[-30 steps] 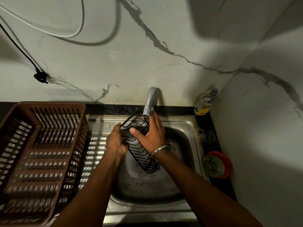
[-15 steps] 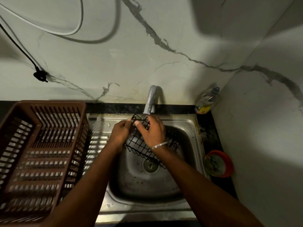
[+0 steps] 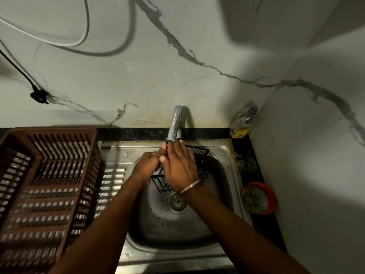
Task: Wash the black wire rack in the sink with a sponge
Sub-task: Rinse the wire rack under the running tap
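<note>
Over the sink [image 3: 167, 252], my forearms reach in from its front rim and cross above the drain [image 3: 177, 201] in the bowl. Just past the drain, my left hand [image 3: 147, 165] curls around the left end of the black wire rack [image 3: 203, 157], gripping it so the frame hangs clear of the sink's floor. My right hand [image 3: 179, 167], a metal bangle [image 3: 190, 185] at the wrist, lies across the top of the rack with fingers nearly straight, pressing rather than grasping. Whether a sponge sits under the palm cannot be seen.

The rack runs across the sink's back half, its left end directly beneath the faucet [image 3: 175, 123], apparently so water would fall on the wires. I cannot tell whether water is running.

Left of the sink, a brown slatted basket [image 3: 49, 194] stands over the ribbed drainboard [image 3: 113, 175], likely for drying. Right of the sink sits an orange bowl [image 3: 258, 197]. At the sink's back right corner a clear bottle [image 3: 245, 119] leans against the wall. Behind the sink, a white cable [image 3: 59, 43] and a black cable [image 3: 19, 72] hang on the marble.
</note>
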